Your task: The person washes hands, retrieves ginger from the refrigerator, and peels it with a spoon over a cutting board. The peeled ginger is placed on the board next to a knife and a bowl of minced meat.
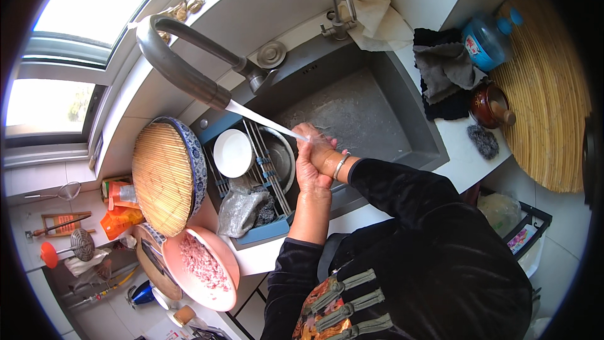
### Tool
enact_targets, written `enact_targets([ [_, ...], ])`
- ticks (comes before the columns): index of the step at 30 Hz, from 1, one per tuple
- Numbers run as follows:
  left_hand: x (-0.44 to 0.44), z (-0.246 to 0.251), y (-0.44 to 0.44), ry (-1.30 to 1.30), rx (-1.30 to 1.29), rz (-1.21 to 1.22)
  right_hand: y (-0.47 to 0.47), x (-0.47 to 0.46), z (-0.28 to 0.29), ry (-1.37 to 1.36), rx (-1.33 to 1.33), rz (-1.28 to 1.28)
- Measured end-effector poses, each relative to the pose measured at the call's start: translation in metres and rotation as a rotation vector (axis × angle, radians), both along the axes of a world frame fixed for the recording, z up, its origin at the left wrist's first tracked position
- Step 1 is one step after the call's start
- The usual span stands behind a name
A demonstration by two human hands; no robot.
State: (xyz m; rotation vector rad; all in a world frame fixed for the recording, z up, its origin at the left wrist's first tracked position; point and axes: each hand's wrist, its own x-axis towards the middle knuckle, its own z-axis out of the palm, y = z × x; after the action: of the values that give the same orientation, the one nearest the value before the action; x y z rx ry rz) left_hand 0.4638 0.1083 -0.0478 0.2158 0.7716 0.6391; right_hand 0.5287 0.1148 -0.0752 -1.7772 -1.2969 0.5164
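Observation:
Under the running stream of the large kitchen faucet [217, 97], my left hand [310, 174] clasps my right hand [323, 151]. Both are wet and overlap above the near edge of a dark grey sink [377, 118]. The fingertips of my left hand show past the far side of the right. A silver bangle [341, 165] circles my right wrist. What the right fingers do is partly hidden by water and by the other hand. Left of the hands, a white bowl [233, 153] and a metal basin [278, 160] sit by a rack [266, 170].
A grey mesh cloth [240, 210] lies on a blue-grey tray [269, 231]. A pink basin [231, 255] holds chopped, pinkish food. Left stands a patterned bowl [200, 179] under a reed mat [163, 177]. Cloths [446, 66], a blue bottle [486, 42] and a brown mortar [483, 108] stand right.

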Motion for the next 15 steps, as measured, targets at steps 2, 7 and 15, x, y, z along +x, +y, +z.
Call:
enact_targets([
  [2,-0.005,-0.008,0.011,-0.058,-0.027,-0.105,-0.005,-0.003,0.002,0.221,-0.225,-0.008],
  [7,-0.016,-0.029,0.032,-0.181,-0.030,-0.189,-0.014,-0.020,-0.007,1.280,0.063,-0.241],
  [15,-0.015,-0.021,0.039,-0.186,0.085,-0.050,-0.041,-0.028,-0.011,2.085,0.314,-0.105],
])
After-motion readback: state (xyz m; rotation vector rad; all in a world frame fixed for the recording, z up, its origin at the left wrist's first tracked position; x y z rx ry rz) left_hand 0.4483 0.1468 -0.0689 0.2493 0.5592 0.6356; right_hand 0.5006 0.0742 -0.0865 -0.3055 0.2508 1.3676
